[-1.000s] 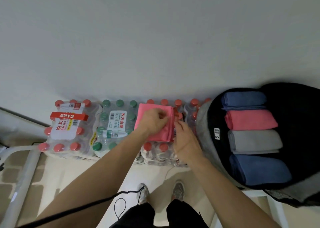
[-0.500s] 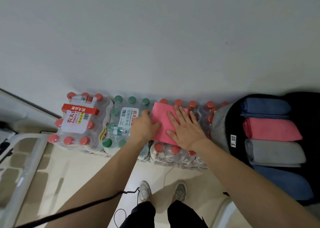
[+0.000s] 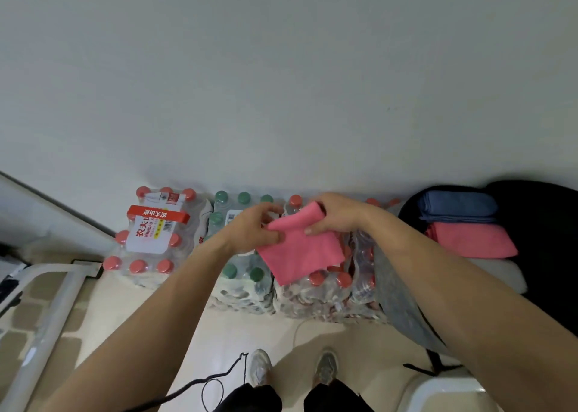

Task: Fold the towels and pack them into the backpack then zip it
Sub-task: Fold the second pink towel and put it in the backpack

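Nearest the person, two shoes [image 3: 261, 369] stand on the floor [image 3: 125, 311], with a black cable [image 3: 215, 380] looping to their left. Both bare forearms reach forward and converge, wrists bent slightly inward.

The left hand [image 3: 253, 227] is palm-down; its thumb and fingers [image 3: 275, 235] pinch the left edge of the pink towel [image 3: 301, 252]. The right hand [image 3: 339, 216] is just across from it, fingers curled round the towel's folded upper end and thumb pressed on the cloth below. The towel is lifted between the two hands, and its loose part hangs below the fingers, over a red-capped pack [image 3: 328, 289] of bottles.

Left of the left fingers sit a green-capped pack [image 3: 240, 274] and, further left, a labelled pack [image 3: 150, 239].

Right of the right fingers lies the open backpack [image 3: 550, 239]. Inside it are a blue towel [image 3: 458, 206], a packed pink towel [image 3: 469, 239] touching it, then a grey towel [image 3: 500, 274], partly hidden by the right forearm.

Beyond the fingers rises a plain wall [image 3: 281, 83].
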Action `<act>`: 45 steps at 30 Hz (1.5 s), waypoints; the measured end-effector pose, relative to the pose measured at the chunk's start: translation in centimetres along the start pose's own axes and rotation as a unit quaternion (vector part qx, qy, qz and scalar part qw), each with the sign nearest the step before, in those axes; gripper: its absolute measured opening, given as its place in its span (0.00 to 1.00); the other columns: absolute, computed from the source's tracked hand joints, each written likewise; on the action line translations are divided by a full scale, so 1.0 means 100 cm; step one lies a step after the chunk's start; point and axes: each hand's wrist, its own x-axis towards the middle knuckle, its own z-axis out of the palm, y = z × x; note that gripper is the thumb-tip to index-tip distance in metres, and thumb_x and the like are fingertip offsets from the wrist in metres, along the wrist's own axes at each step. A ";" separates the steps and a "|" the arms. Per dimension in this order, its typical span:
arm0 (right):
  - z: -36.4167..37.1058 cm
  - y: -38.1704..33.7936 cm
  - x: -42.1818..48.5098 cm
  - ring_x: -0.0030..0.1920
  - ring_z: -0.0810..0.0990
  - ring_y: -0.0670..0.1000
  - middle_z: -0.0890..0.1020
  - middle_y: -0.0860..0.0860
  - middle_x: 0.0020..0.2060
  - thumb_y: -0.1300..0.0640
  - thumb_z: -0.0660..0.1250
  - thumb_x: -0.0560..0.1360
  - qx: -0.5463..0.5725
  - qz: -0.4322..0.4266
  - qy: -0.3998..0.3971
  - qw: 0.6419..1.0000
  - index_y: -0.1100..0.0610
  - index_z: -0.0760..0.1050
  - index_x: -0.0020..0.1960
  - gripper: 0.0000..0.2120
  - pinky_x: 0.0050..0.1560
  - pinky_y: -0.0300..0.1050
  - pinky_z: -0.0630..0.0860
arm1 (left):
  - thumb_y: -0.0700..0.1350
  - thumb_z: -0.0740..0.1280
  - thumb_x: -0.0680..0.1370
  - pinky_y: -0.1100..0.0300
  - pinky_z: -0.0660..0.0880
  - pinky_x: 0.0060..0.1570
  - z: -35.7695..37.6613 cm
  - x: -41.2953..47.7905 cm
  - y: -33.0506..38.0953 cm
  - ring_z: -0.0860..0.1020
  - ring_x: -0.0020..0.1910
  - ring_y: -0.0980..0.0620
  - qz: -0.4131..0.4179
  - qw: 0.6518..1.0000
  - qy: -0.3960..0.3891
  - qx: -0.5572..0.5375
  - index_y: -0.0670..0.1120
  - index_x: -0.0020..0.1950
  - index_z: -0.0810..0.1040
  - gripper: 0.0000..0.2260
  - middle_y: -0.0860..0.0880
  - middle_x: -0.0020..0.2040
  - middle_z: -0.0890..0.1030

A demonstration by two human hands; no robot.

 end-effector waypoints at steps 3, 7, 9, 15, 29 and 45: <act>0.008 0.015 -0.015 0.47 0.83 0.48 0.84 0.46 0.46 0.50 0.77 0.70 0.020 0.051 -0.028 0.998 0.51 0.79 0.49 0.12 0.48 0.46 0.80 | 0.45 0.71 0.73 0.61 0.76 0.41 0.000 -0.002 -0.001 0.81 0.44 0.51 -0.019 0.995 -0.050 0.080 0.53 0.48 0.80 0.05 0.52 0.42 0.82; 0.026 0.038 -0.018 0.48 0.82 0.49 0.84 0.47 0.46 0.48 0.78 0.68 0.039 0.131 0.035 0.990 0.53 0.78 0.50 0.15 0.47 0.46 0.78 | 0.53 0.71 0.74 0.57 0.76 0.38 0.015 0.017 -0.007 0.81 0.39 0.49 -0.049 0.991 0.032 0.120 0.53 0.42 0.79 0.05 0.51 0.39 0.82; 0.034 0.044 -0.014 0.47 0.80 0.50 0.81 0.47 0.46 0.47 0.77 0.67 -0.015 0.148 0.118 0.982 0.52 0.76 0.49 0.16 0.48 0.48 0.78 | 0.53 0.70 0.76 0.57 0.77 0.38 0.028 0.030 -0.008 0.81 0.39 0.49 -0.068 0.987 0.089 0.118 0.51 0.47 0.78 0.06 0.51 0.41 0.82; 0.047 0.055 -0.003 0.36 0.85 0.56 0.85 0.53 0.40 0.62 0.71 0.73 0.132 0.170 0.203 0.955 0.56 0.77 0.49 0.07 0.41 0.54 0.84 | 0.49 0.68 0.77 0.52 0.79 0.49 0.055 0.052 -0.014 0.81 0.45 0.45 -0.083 0.980 0.172 0.052 0.46 0.56 0.77 0.10 0.46 0.47 0.83; 0.026 0.051 -0.011 0.44 0.86 0.58 0.82 0.62 0.46 0.75 0.65 0.74 0.353 0.172 0.192 0.900 0.59 0.77 0.47 0.13 0.49 0.50 0.83 | 0.46 0.70 0.76 0.53 0.78 0.48 0.053 0.035 0.002 0.80 0.46 0.49 -0.032 0.979 0.195 0.040 0.48 0.55 0.77 0.09 0.50 0.46 0.82; 0.032 0.057 -0.016 0.53 0.79 0.47 0.82 0.47 0.52 0.52 0.75 0.72 0.117 0.136 0.199 0.963 0.53 0.82 0.46 0.07 0.57 0.45 0.75 | 0.47 0.76 0.69 0.59 0.75 0.47 0.077 0.008 -0.020 0.76 0.47 0.53 0.070 0.979 0.139 0.134 0.51 0.44 0.76 0.10 0.54 0.57 0.74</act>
